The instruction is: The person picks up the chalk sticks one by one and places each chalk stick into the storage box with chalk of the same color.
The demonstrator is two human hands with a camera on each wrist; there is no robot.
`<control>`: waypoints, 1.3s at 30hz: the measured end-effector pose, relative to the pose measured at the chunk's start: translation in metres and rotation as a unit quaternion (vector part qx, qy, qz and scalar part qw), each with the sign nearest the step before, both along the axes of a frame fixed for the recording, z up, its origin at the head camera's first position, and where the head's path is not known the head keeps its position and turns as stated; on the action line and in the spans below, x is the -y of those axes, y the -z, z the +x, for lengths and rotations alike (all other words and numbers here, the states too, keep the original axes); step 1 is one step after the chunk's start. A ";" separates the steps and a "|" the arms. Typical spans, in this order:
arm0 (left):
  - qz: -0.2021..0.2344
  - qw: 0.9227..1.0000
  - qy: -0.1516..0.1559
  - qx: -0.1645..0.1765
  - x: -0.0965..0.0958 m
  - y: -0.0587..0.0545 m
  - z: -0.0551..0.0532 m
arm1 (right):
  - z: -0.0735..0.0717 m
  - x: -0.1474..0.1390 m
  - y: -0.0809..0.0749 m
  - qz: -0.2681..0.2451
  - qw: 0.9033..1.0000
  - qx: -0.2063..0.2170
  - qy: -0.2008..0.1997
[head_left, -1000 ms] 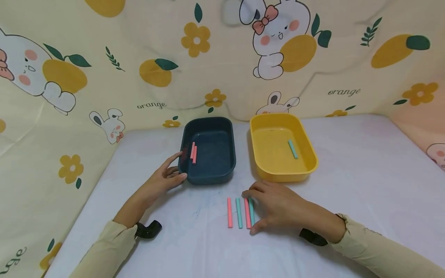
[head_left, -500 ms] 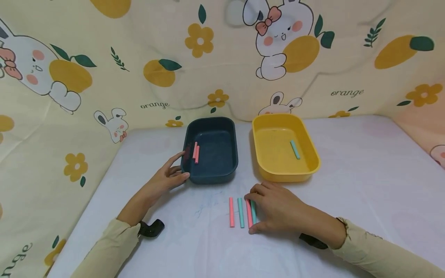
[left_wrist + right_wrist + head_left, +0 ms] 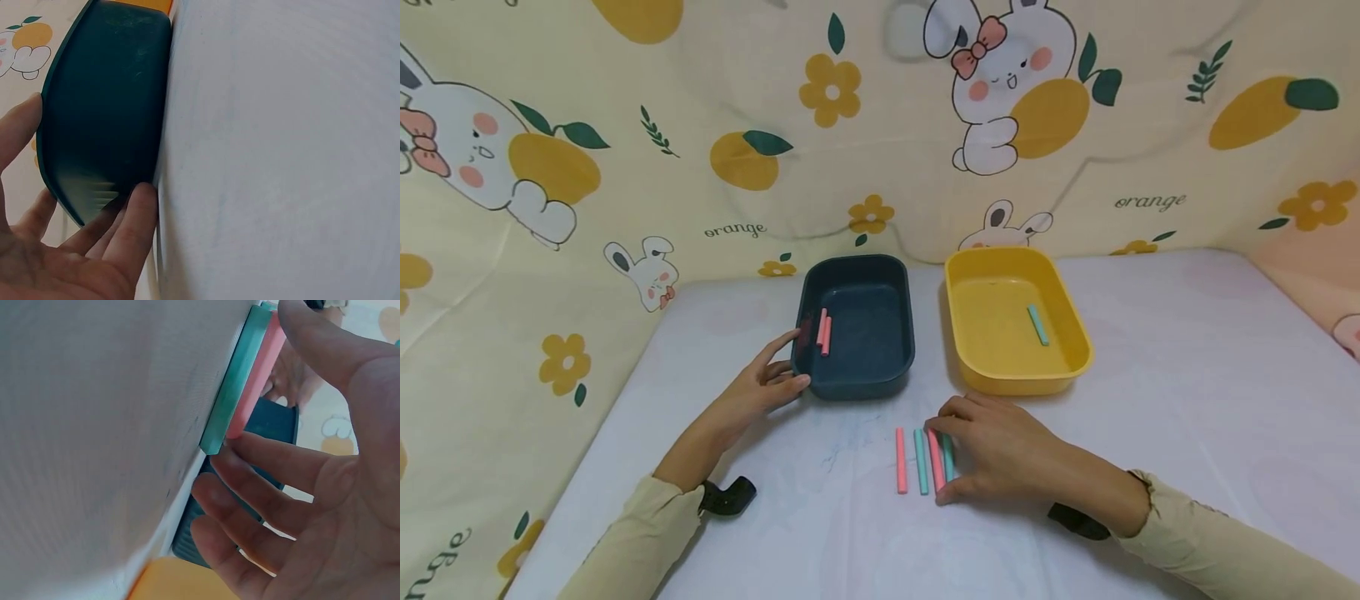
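Observation:
My right hand pinches a pink chalk stick lengthwise, thumb at its near end and index finger at its far end. A green chalk stick lies right beside it, partly hidden by the hand in the head view. To their left on the table lie another green chalk stick and another pink chalk stick. My left hand touches the near left corner of the dark blue tray, index finger at the rim, thumb on the outer wall. Two pink chalk sticks lie in that tray.
A yellow tray stands to the right of the blue one, with a green chalk stick inside. Both trays sit at the back of the white-covered table, before a patterned cloth backdrop.
My right thumb and index finger have closed on the ends of the pink chalk stick, which has shifted slightly away from the green one beside it. My left hand stays at the blue tray.

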State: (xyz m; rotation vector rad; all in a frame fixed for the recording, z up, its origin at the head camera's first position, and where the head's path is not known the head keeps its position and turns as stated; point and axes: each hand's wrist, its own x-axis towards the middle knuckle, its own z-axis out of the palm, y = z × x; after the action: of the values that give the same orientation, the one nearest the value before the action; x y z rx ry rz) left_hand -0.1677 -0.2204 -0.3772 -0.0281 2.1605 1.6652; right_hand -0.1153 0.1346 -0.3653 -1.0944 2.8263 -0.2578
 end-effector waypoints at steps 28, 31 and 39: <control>-0.004 1.000 -0.001 -0.005 0.000 0.001 0.001 | -0.005 -0.003 -0.007 -0.058 0.998 -0.013 0.001; -0.005 1.000 -0.003 -0.004 0.001 0.002 0.002 | -0.006 -0.002 -0.008 -0.064 0.998 -0.012 0.002; -0.003 1.000 -0.001 -0.006 0.001 0.001 0.001 | -0.009 -0.003 -0.013 -0.085 0.996 -0.026 0.007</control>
State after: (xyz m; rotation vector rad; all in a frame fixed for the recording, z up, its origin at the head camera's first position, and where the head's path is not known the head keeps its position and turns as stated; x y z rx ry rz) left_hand -0.1666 -0.2210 -0.3781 -0.0211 2.1737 1.6644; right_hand -0.1239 0.1380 -0.3524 -1.1299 2.9035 -0.4857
